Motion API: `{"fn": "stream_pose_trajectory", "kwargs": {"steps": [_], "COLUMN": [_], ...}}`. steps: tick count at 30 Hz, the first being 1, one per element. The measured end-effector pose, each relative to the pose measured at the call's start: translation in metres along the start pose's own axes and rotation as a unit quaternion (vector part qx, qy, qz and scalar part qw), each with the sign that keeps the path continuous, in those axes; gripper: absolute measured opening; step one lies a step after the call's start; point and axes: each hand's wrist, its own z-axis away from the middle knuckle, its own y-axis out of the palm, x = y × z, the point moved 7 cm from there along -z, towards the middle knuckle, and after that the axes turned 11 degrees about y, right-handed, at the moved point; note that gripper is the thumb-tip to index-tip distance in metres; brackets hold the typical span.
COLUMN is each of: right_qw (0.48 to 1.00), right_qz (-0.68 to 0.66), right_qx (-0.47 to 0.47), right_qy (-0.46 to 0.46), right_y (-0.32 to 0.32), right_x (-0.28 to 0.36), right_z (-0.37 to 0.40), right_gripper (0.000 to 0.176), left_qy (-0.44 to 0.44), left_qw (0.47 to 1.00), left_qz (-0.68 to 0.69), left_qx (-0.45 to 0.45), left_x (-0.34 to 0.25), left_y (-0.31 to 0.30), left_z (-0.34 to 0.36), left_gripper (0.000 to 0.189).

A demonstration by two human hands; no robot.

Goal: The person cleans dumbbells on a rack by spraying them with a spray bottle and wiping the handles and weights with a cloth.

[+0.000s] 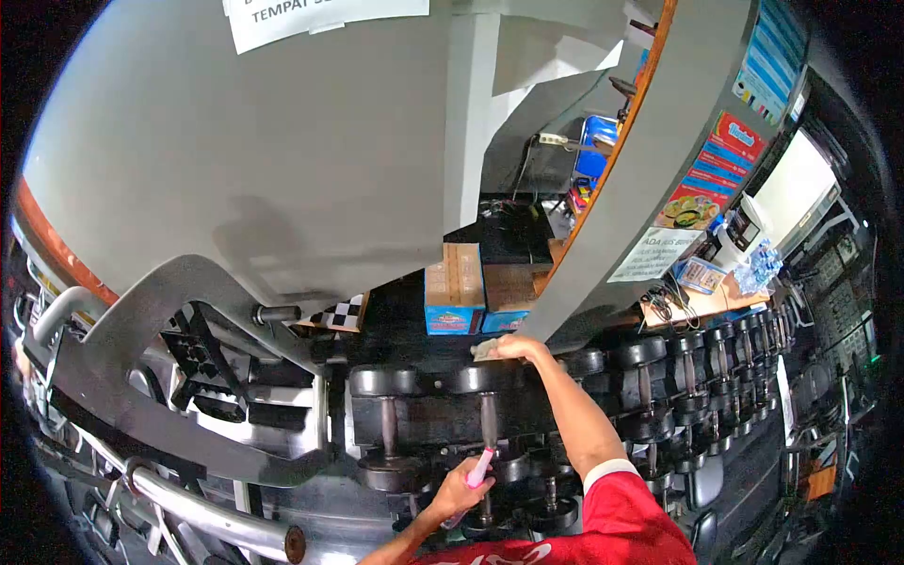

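My left hand (461,490) is wrapped around a slim pink spray bottle (479,468), whose upper end overlaps the handle of a dumbbell in this view. Up at the far head of that black dumbbell (485,379), my right hand (514,347) is closed on a pale cloth (484,351), held right at the head's upper edge. Another black dumbbell (388,380) lies just to the left on the same rack. Part of the cloth is hidden under my fingers.
More dumbbells (644,352) run along the rack to the right. A grey-framed machine (188,273) with a metal tube (207,513) stands on the left. Cardboard boxes (455,282) sit behind the rack, beside a grey counter wall (603,235). A wooden table (702,303) holds cables and bottles.
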Motion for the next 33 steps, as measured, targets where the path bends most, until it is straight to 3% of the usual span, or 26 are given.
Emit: {"fn": "stream_pose_trajectory", "kwargs": {"steps": [1, 2, 3, 5, 7, 9, 10, 11, 13, 15, 16, 17, 18, 19, 22, 25, 27, 28, 29, 32, 33], "right_qw": [0.994, 0.99, 0.99, 0.981, 0.983, 0.957, 0.973, 0.955, 0.976, 0.998, 0.997, 0.992, 0.972, 0.973, 0.968, 0.949, 0.958, 0.969, 0.965, 0.976, 0.989], "right_qz": [0.103, 0.088, 0.089, 0.068, 0.041, -0.157, -0.183, -0.268, -0.198, 0.043, 0.021, 0.024, 0.024, 0.102, 0.015, -0.019, 0.024, 0.045, 0.034, 0.029, -0.017], "right_qx": [0.021, 0.054, 0.058, 0.16, 0.171, 0.13, 0.107, 0.116, -0.033, 0.046, 0.069, 0.113, 0.173, 0.143, 0.211, 0.229, 0.141, 0.1, 0.094, 0.012, -0.009], "right_qy": [-0.044, -0.096, -0.097, -0.088, -0.059, -0.208, -0.088, -0.048, -0.085, 0.031, 0.001, -0.055, -0.158, -0.147, -0.138, -0.214, -0.249, -0.222, -0.242, -0.216, -0.148], "right_y": [0.021, -0.014, -0.022, -0.02, -0.034, -0.058, -0.05, -0.054, -0.047, -0.033, -0.003, 0.01, 0.015, 0.031, 0.022, 0.017, -0.002, -0.019, -0.024, -0.041, -0.046], "right_x": [-0.019, 0.056, 0.068, 0.08, 0.08, 0.085, 0.046, 0.039, 0.017, 0.041, 0.029, 0.055, 0.083, 0.085, 0.121, 0.134, 0.135, 0.138, 0.132, 0.114, 0.109], "right_z": [-0.049, 0.037, 0.041, 0.053, 0.069, 0.078, 0.035, 0.033, -0.003, 0.025, -0.011, -0.002, 0.013, -0.011, 0.027, 0.042, 0.06, 0.085, 0.093, 0.144, 0.166], "right_gripper": [0.042, 0.035, 0.035, 0.038, 0.036, 0.027, 0.026, 0.029, 0.033, 0.038, 0.039, 0.035, 0.035, 0.031, 0.028, 0.029, 0.029, 0.028, 0.028, 0.031, 0.037], "left_qy": [0.017, -0.093, -0.096, -0.051, -0.035, -0.018, 0.006, 0.03, 0.016, 0.007, -0.001, -0.008, -0.009, -0.018, -0.026, -0.038, -0.052, -0.042, -0.032, 0.021, 0.024], "left_qw": [1.0, 0.995, 0.994, 0.998, 0.999, 0.999, 1.0, 0.999, 0.999, 0.999, 1.0, 1.0, 1.0, 1.0, 0.999, 0.999, 0.998, 0.999, 0.999, 1.0, 1.0], "left_qz": [0.003, 0.046, 0.047, 0.026, 0.002, -0.027, -0.028, -0.029, -0.031, -0.032, -0.024, -0.018, -0.02, -0.013, -0.008, 0.005, 0.019, 0.015, 0.012, -0.005, -0.004], "left_qx": [-0.009, 0.011, 0.008, 0.0, 0.012, 0.019, 0.011, 0.004, 0.01, 0.015, 0.014, 0.013, 0.013, 0.015, 0.016, 0.011, 0.007, 0.0, -0.005, -0.005, -0.002], "left_x": [0.006, -0.022, -0.017, -0.013, -0.018, -0.027, -0.033, -0.037, -0.031, -0.027, -0.025, -0.024, -0.024, -0.025, -0.027, -0.02, -0.019, -0.026, -0.03, -0.022, -0.021], "left_y": [0.0, -0.002, -0.002, 0.0, -0.002, -0.005, -0.006, -0.006, -0.006, -0.003, -0.003, -0.003, -0.004, -0.004, -0.004, -0.002, -0.003, -0.005, -0.005, -0.004, -0.004], "left_z": [-0.001, 0.003, 0.002, 0.002, 0.001, -0.002, -0.002, -0.002, 0.0, -0.001, -0.001, -0.001, -0.001, 0.0, 0.0, 0.0, 0.002, 0.002, 0.001, 0.002, 0.003], "left_gripper": [0.029, 0.03, 0.03, 0.031, 0.032, 0.034, 0.035, 0.037, 0.038, 0.039, 0.038, 0.037, 0.037, 0.036, 0.035, 0.034, 0.035, 0.035, 0.035, 0.035, 0.035]}}
